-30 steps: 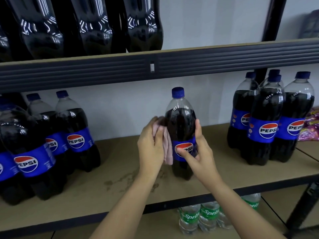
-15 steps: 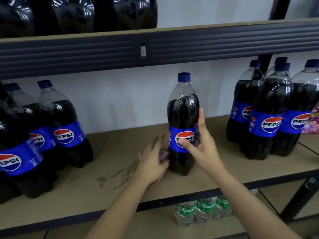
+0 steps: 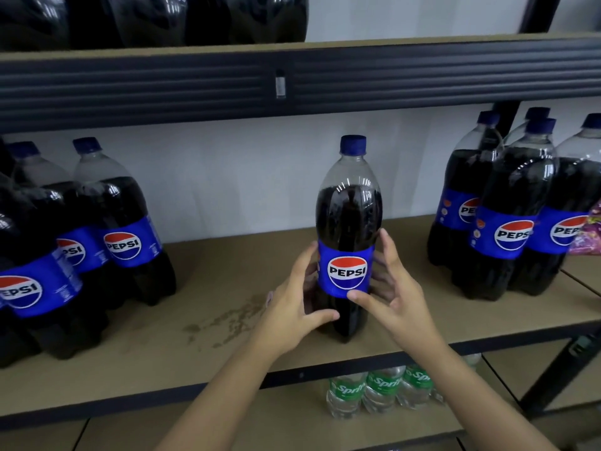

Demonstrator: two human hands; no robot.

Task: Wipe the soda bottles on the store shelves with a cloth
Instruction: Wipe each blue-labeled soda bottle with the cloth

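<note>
A Pepsi bottle (image 3: 349, 222) stands upright near the front edge of the middle shelf (image 3: 227, 320), alone between two groups of like bottles, its label facing the camera. The left hand (image 3: 292, 307) grasps its lower left side, thumb curled across the dark base and fingers (image 3: 305, 258) reaching up along the label's edge. A sliver of pink cloth (image 3: 269, 299) shows at the back of that hand (most of it is hidden, so how it is held cannot be told). The right hand (image 3: 395, 291) holds the bottle's right side, thumb tip on the lower rim of the label and fingers bent round behind it.

Left bottles (image 3: 123, 229) crowd the shelf's left end; right bottles (image 3: 507, 216) stand well apart on the other side, with a purple packet (image 3: 590, 232) just beside them. A dried stain (image 3: 227, 320) marks the board left of the held bottle. Sprite bottles (image 3: 380, 392) stand on the shelf below, and dark bottles (image 3: 195, 17) sit on the upper shelf.
</note>
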